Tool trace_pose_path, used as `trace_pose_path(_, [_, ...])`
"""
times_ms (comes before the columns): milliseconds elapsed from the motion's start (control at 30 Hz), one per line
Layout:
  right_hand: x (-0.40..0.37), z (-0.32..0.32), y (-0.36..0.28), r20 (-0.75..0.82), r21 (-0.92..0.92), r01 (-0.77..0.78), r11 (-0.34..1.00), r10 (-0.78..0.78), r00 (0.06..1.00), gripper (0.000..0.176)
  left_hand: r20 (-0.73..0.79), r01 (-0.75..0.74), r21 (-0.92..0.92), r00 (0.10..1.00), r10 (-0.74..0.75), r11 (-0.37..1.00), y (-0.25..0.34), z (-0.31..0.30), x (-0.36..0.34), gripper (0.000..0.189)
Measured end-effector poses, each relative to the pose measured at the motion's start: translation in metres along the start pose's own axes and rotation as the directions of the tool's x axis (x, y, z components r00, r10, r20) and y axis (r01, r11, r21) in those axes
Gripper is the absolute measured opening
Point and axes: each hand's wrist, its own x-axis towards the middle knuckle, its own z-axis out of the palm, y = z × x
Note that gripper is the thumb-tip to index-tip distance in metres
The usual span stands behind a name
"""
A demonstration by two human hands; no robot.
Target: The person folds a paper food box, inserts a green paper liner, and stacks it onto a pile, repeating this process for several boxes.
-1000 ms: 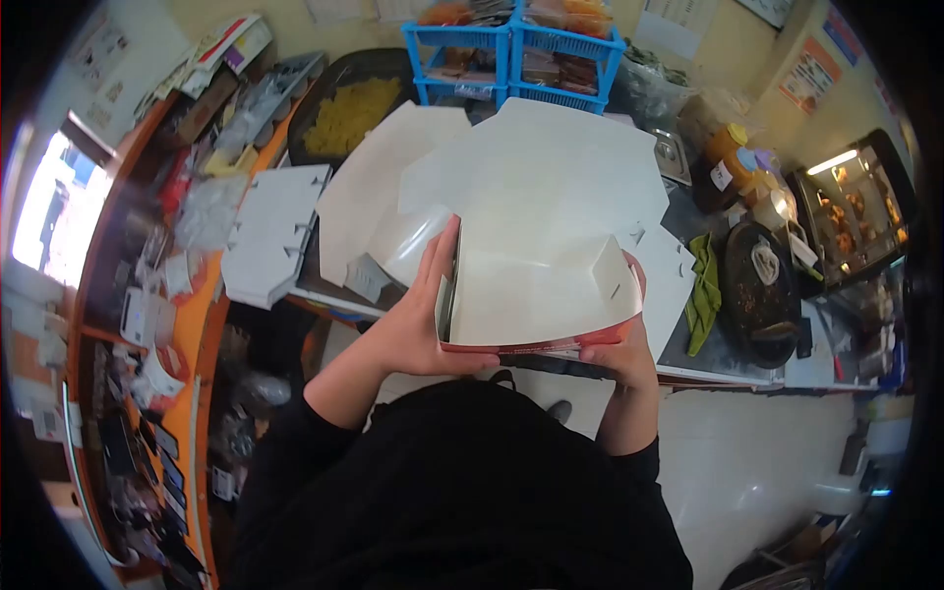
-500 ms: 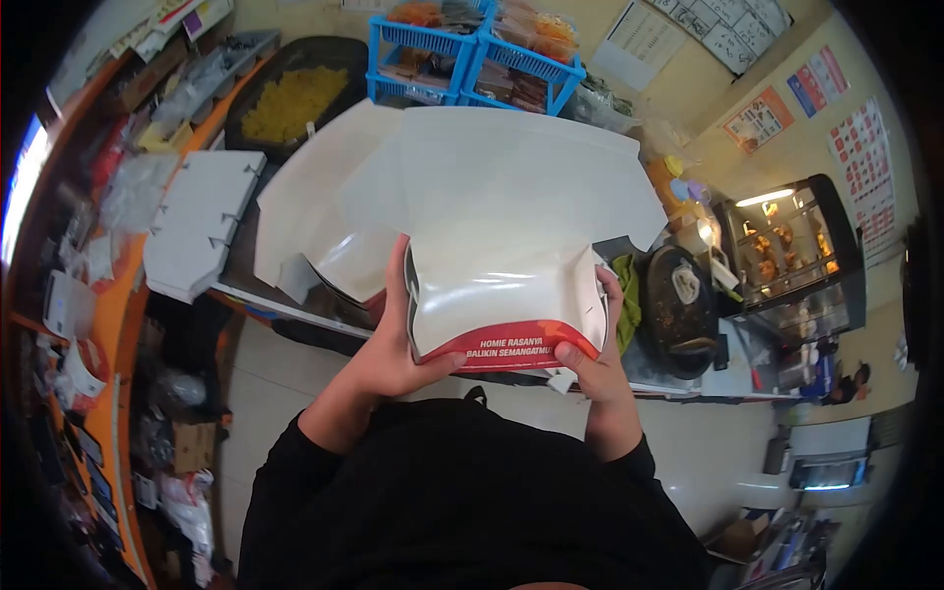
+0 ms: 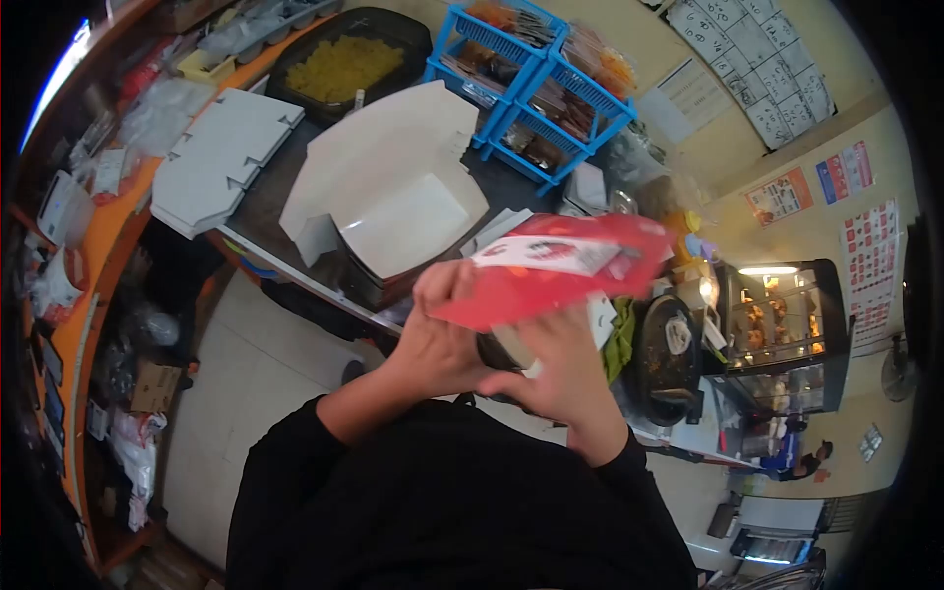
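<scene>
In front of me a red-and-white cardboard food box [image 3: 565, 275] is held up, its printed outer side facing me and its edges blurred. My left hand [image 3: 440, 334] grips it at the near left corner, fingers bent over the edge. Beneath the red panel my right hand [image 3: 560, 369] holds the box from the right; its fingertips are partly hidden and smeared. Just beyond my left hand, an opened box with a white inside [image 3: 413, 226] stands on the dark counter. Flat white box blanks [image 3: 221, 162] lie stacked to its left.
Behind the boxes are a black tray of yellow food [image 3: 339, 71] and blue stacked baskets [image 3: 536, 88] filled with packets. A green cloth [image 3: 619, 339], a dark oval pan [image 3: 664, 359] and a lit display warmer [image 3: 782, 324] stand right. A distant person [image 3: 811, 460] appears at far right.
The box in my hands has been turned from its white inside to its red printed outside, with its lid now folded over. Both hands have shifted their grip, and the view has rotated.
</scene>
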Motion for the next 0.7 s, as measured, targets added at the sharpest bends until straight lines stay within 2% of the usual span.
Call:
trace_pose_path(33, [0.006,0.01,-0.009,0.043,0.101,-0.092,0.991,0.088,0.995,0.06,0.025,-0.103,0.097,0.995,0.101,0.99,-0.006,0.0,0.0,0.126])
trace_pose_path(100, [0.017,0.023,-0.018,0.161,0.277,-0.263,0.924,0.225,0.961,0.052,-0.012,-0.111,-0.028,0.994,0.111,0.993,-0.014,-0.009,0.005,0.12])
trace_pose_path(133, [0.023,0.025,-0.021,0.074,0.273,-0.191,0.943,0.177,0.981,0.037,-0.024,-0.135,-0.077,0.991,0.133,0.988,-0.02,-0.018,0.009,0.12])
trace_pose_path(200, [0.028,0.033,-0.017,0.061,0.394,-0.262,0.881,0.26,0.964,0.031,0.004,-0.164,-0.137,0.986,0.167,0.977,-0.037,-0.043,0.011,0.121])
trace_pose_path(233, [0.03,0.037,-0.016,0.064,0.455,-0.299,0.839,0.304,0.95,0.029,0.044,-0.127,-0.044,0.991,0.129,0.991,-0.048,-0.054,0.007,0.115])
trace_pose_path(300, [0.049,0.024,-0.021,-0.03,0.392,-0.26,0.883,0.294,0.955,0.022,0.119,-0.075,0.146,0.991,0.058,0.986,-0.072,-0.074,0.001,0.105])
trace_pose_path(333, [0.059,0.017,-0.024,-0.061,0.379,-0.245,0.893,0.288,0.956,0.021,0.211,-0.032,0.2,0.977,-0.011,0.979,-0.079,-0.084,0.002,0.073])
trace_pose_path(367, [0.068,0.011,-0.026,-0.087,0.366,-0.237,0.9,0.287,0.954,0.02,0.286,-0.113,0.228,0.957,0.044,0.967,-0.091,-0.089,-0.002,0.062])
trace_pose_path(433, [0.093,0.016,-0.028,-0.044,0.406,-0.154,0.901,0.188,0.981,0.018,0.433,-0.275,0.258,0.89,0.143,0.926,-0.123,-0.086,-0.017,0.041])
trace_pose_path(500, [0.114,0.033,-0.03,-0.005,0.41,-0.058,0.91,0.067,0.998,0.019,0.41,-0.115,0.222,0.912,0.014,0.968,-0.139,-0.078,-0.031,0.029])
trace_pose_path(533, [0.119,0.044,-0.033,-0.024,0.373,-0.04,0.927,0.053,0.998,0.019,0.396,-0.033,0.202,0.917,-0.051,0.979,-0.141,-0.078,-0.033,0.023])
trace_pose_path(600, [0.129,0.07,-0.036,-0.048,0.289,-0.017,0.957,0.032,0.998,0.019,0.354,-0.097,0.22,0.935,0.013,0.971,-0.142,-0.075,-0.031,0.019])
trace_pose_path(633, [0.135,0.082,-0.033,0.004,0.238,-0.09,0.967,0.092,0.996,0.018,0.334,-0.13,0.223,0.941,0.049,0.966,-0.143,-0.073,-0.028,0.018])
trace_pose_path(667, [0.141,0.093,-0.028,0.061,0.184,-0.165,0.969,0.156,0.986,0.018,0.265,-0.22,0.132,0.947,0.18,0.966,-0.145,-0.073,-0.025,0.022])
trace_pose_path(700, [0.146,0.101,-0.025,0.115,0.121,-0.236,0.964,0.222,0.968,0.018,0.265,-0.218,0.113,0.947,0.182,0.969,-0.141,-0.073,-0.021,0.023])
